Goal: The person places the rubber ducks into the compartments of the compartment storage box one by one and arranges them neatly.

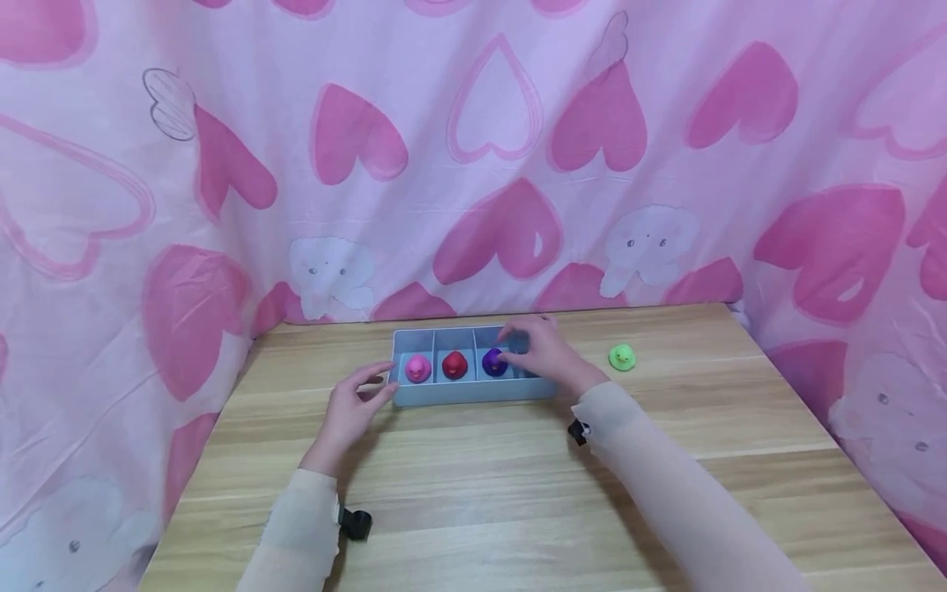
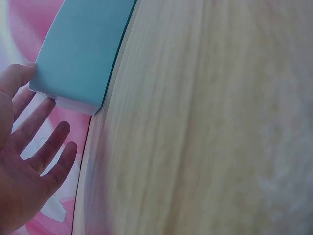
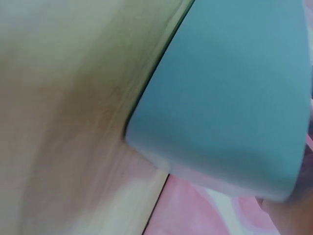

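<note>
A light blue tray [image 1: 473, 393] with a row of compartments stands on the table. From the left, its compartments hold a pink duck [image 1: 418, 369], a red duck [image 1: 455, 365] and a purple duck [image 1: 493, 363]. My left hand [image 1: 352, 409] touches the tray's left end with thumb and forefinger; its other fingers are spread in the left wrist view. Over the tray's right part reaches my right hand [image 1: 546, 349]. Its thumb is at the purple duck's side, while the forefinger tip appears slightly apart above it. The tray wall hides these fingertips in the right wrist view.
A green duck [image 1: 622, 357] sits on the wooden table [image 1: 473, 493], right of the tray. Behind the table's far edge hangs a pink curtain [image 1: 414, 214] with hearts, which also runs along both sides. Each sleeve carries a small black wrist camera [image 1: 357, 524].
</note>
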{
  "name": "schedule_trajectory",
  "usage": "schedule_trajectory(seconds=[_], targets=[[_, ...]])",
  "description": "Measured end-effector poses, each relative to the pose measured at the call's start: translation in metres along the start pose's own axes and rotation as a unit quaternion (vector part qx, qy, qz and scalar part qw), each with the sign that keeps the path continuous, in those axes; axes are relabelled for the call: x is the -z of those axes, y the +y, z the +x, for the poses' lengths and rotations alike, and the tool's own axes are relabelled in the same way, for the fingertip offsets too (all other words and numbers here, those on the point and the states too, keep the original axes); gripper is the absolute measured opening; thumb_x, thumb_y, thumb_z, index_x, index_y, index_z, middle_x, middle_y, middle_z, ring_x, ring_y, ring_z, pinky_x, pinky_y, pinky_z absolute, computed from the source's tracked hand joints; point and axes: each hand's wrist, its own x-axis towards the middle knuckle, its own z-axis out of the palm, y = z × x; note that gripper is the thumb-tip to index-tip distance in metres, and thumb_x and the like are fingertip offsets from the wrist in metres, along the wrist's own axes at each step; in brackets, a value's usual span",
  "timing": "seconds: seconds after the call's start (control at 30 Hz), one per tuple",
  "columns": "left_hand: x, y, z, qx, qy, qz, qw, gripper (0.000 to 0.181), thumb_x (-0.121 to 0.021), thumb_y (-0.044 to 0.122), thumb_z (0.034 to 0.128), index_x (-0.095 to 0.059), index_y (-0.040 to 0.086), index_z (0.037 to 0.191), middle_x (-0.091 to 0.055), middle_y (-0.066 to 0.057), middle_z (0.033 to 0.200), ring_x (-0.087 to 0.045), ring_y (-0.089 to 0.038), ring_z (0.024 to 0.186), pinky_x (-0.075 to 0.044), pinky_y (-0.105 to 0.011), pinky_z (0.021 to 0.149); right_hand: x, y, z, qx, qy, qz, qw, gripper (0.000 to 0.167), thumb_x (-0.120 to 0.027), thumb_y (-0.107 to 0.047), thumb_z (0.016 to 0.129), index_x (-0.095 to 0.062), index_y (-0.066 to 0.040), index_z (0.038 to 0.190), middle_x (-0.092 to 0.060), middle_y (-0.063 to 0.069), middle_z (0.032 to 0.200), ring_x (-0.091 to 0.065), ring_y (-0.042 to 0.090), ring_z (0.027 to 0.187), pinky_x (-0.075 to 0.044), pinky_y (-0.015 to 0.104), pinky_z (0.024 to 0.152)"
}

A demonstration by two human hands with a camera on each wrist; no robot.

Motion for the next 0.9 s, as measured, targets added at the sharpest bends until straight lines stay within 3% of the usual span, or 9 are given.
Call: schedule_trajectory(seconds=[0.1, 0.23, 0.43, 0.67, 0.9], targets=[[-0.001, 0.001, 0.0, 0.004, 0.0, 0.001, 1.0, 0.046, -0.073, 0.032, 0.0983, -0.063, 0.019, 0.142, -0.058, -0.01, 0.148, -0.06, -0.036, 0.129, -0.057, -0.052, 0.104, 0.008, 0.004, -0.009, -0.017, 0.016, 0.032, 0.9992, 0.03, -0.082, -0.026, 0.09, -0.074, -0.015, 0.116, -0.072, -0.004, 0.118, -0.058, 0.022, 0.124, -0.031, 0.056, 0.121], [0.002, 0.002, 0.0, 0.008, 0.0, -0.002, 1.0, 0.047, -0.073, 0.032, 0.0978, -0.063, 0.02, 0.142, -0.057, -0.009, 0.148, -0.061, -0.036, 0.128, -0.057, -0.051, 0.105, 0.017, 0.009, -0.018, -0.009, 0.032, 0.044, 0.9985, 0.028, -0.082, -0.023, 0.091, -0.074, -0.013, 0.116, -0.073, -0.003, 0.116, -0.061, 0.024, 0.123, -0.043, 0.053, 0.116], [0.002, 0.003, 0.0, 0.016, -0.005, 0.001, 0.9999, 0.049, -0.073, 0.034, 0.0977, -0.062, 0.022, 0.143, -0.057, -0.008, 0.149, -0.061, -0.034, 0.129, -0.057, -0.05, 0.105, 0.026, 0.02, -0.03, -0.007, 0.058, 0.048, 0.9972, 0.028, -0.08, -0.022, 0.092, -0.073, -0.011, 0.118, -0.073, 0.001, 0.12, -0.063, 0.03, 0.121, -0.044, 0.054, 0.113], [0.001, 0.001, -0.001, 0.015, -0.006, 0.001, 0.9999, 0.05, -0.073, 0.035, 0.0978, -0.062, 0.021, 0.144, -0.056, -0.008, 0.149, -0.061, -0.035, 0.129, -0.057, -0.05, 0.104, 0.039, 0.034, -0.048, -0.021, 0.081, 0.05, 0.9952, 0.028, -0.078, -0.02, 0.094, -0.073, -0.01, 0.12, -0.073, 0.003, 0.124, -0.061, 0.024, 0.126, -0.044, 0.052, 0.116], [0.0, 0.002, 0.0, 0.017, -0.01, -0.001, 0.9998, 0.049, -0.073, 0.035, 0.098, -0.062, 0.021, 0.143, -0.056, -0.008, 0.148, -0.06, -0.035, 0.129, -0.056, -0.051, 0.105, 0.051, 0.049, -0.063, -0.031, 0.1, 0.04, 0.9937, 0.03, -0.077, -0.02, 0.094, -0.072, -0.009, 0.122, -0.072, 0.007, 0.124, -0.061, 0.029, 0.125, -0.044, 0.056, 0.114]])
